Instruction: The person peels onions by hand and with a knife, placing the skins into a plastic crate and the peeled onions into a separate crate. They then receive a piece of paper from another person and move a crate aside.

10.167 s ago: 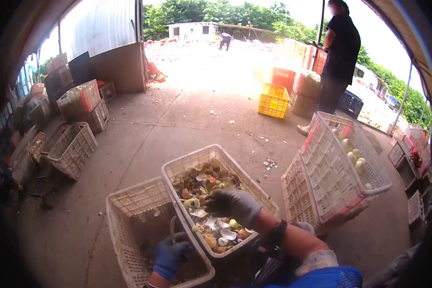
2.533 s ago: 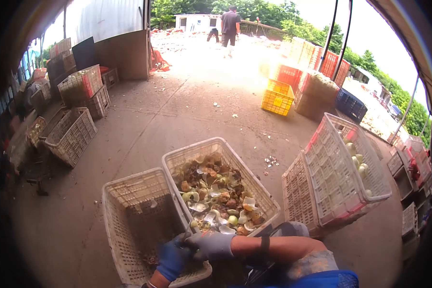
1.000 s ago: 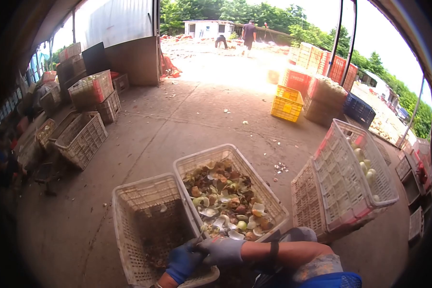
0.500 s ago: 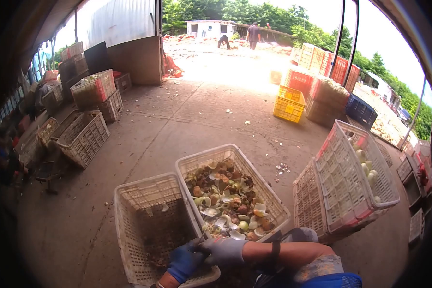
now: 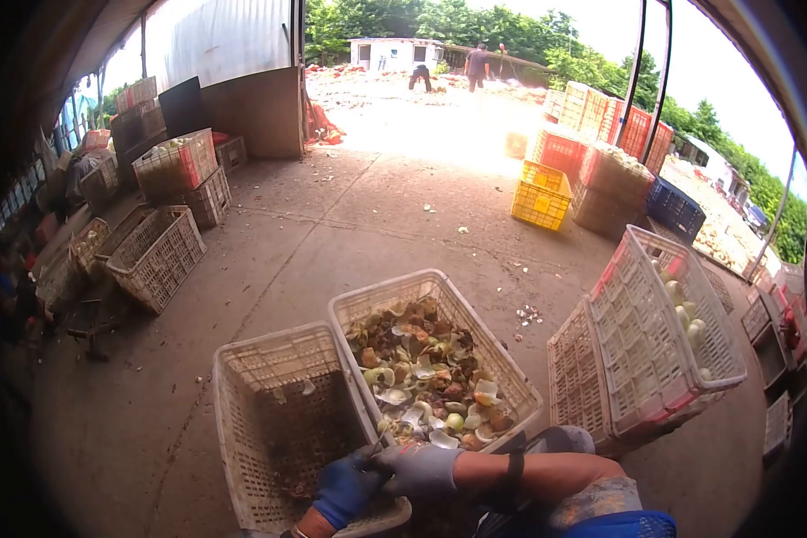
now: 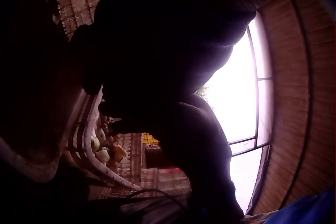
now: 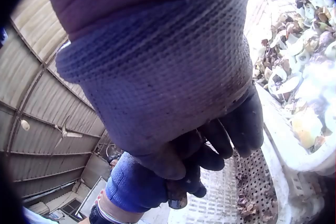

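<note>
My hands meet over the near rim of the left plastic crate (image 5: 242, 421), whose floor bears a few scraps. The left hand (image 5: 345, 491), in a blue glove with dark fingers, grips a slim tool; its brownish rounded end (image 7: 177, 198) pokes out below the fingers in the right wrist view. The right hand (image 5: 419, 470), in a grey glove, overlaps the left; its dark fingers curl beside the tool, and I cannot tell whether they pinch it. Right beside them, a second crate (image 5: 522, 381) holds onion skins and trimmings (image 5: 430, 368). The left wrist view is mostly dark.
Stacked crates (image 5: 641, 341) with pale peeled onions (image 5: 689, 323) stand close on the right. More crates (image 5: 157, 260) line the left. A yellow crate (image 5: 541, 202) sits further back on the concrete floor (image 5: 269, 296). Two people (image 5: 477, 67) are outside.
Ten seconds ago the right hand reached over the onion skins while the left held a thin looped thing apart; now both meet. The dark-clothed person walked outside. Over the last second the hands barely moved.
</note>
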`<state>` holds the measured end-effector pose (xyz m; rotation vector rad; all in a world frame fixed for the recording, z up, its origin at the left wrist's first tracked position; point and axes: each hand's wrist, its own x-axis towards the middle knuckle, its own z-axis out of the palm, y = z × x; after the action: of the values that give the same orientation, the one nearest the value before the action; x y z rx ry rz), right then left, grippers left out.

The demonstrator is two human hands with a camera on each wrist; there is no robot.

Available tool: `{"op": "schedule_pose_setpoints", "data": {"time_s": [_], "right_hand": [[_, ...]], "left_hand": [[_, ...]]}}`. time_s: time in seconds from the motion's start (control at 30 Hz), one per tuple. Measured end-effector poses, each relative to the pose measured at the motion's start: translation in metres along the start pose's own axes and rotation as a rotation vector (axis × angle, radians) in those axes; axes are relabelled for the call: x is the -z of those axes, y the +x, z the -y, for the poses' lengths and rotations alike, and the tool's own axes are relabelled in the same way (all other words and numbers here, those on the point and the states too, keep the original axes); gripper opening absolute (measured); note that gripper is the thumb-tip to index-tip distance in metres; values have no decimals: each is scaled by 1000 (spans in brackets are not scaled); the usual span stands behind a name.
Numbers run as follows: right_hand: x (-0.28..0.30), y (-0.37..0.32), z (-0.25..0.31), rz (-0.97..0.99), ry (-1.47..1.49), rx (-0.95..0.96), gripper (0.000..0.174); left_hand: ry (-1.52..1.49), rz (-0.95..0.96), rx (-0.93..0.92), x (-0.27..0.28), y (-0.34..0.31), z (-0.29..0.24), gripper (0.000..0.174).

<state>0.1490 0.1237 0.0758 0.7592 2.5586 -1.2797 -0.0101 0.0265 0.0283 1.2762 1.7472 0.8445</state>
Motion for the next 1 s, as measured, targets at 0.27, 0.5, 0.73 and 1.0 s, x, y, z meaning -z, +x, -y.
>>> {"op": "schedule_pose_setpoints", "data": {"time_s": [0.27, 0.5, 0.73, 1.0], "right_hand": [[13, -10, 19, 33, 11, -87, 50], [2, 0, 3, 44, 8, -24, 49], [-4, 5, -6, 45, 29, 2, 52], [3, 0, 3, 58, 31, 0, 51]], "left_hand": [[-192, 29, 9, 0, -2, 1, 43], [-44, -1, 41, 2, -3, -7, 43], [-14, -10, 30, 0, -2, -3, 45], [24, -18, 39, -2, 0, 5, 44]]}}
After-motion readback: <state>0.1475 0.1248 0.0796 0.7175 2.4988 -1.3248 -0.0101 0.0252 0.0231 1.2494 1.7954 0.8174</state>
